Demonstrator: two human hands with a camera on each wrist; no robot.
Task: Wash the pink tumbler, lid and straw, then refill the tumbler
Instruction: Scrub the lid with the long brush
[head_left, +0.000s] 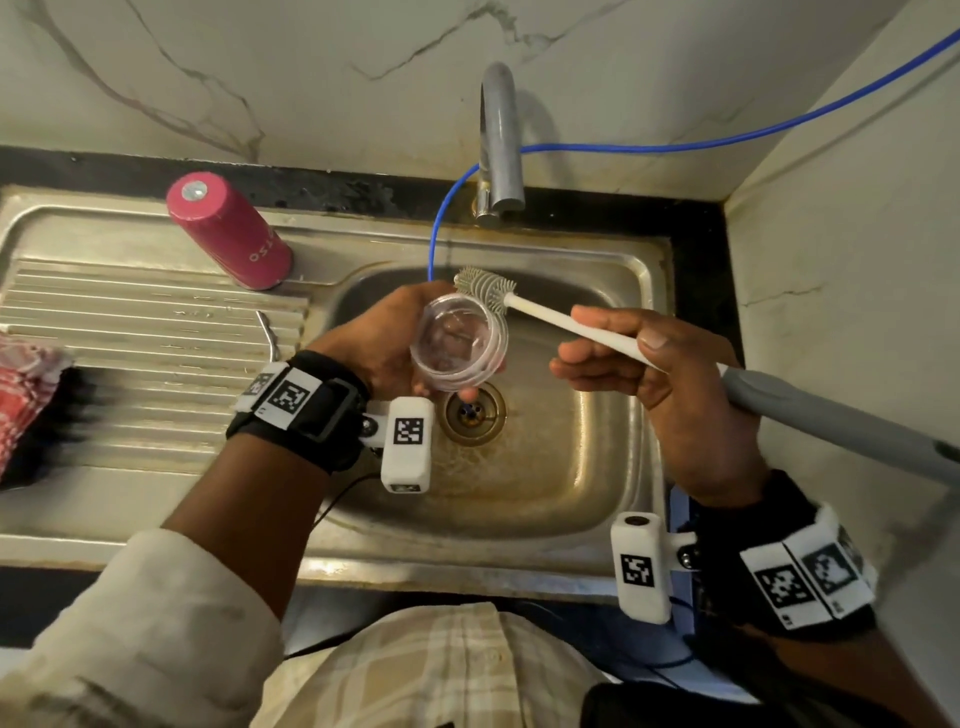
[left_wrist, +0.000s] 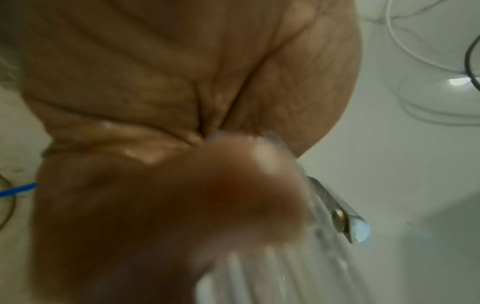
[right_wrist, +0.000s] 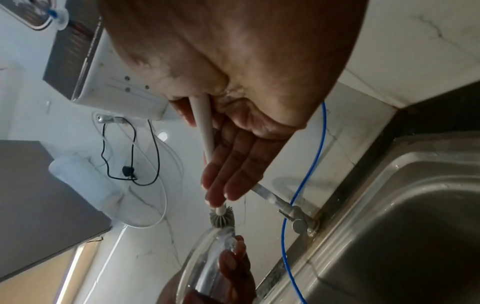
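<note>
While the pink tumbler (head_left: 228, 238) stands upside down on the drainboard at ten o'clock, well apart from both hands, the left hand (head_left: 384, 338) cups the clear lid (head_left: 458, 340): light, stiff, probably wet-slick, best held by its rim. At three o'clock, the right hand (head_left: 670, 374) pinches the bottle brush (head_left: 550, 314).
</note>
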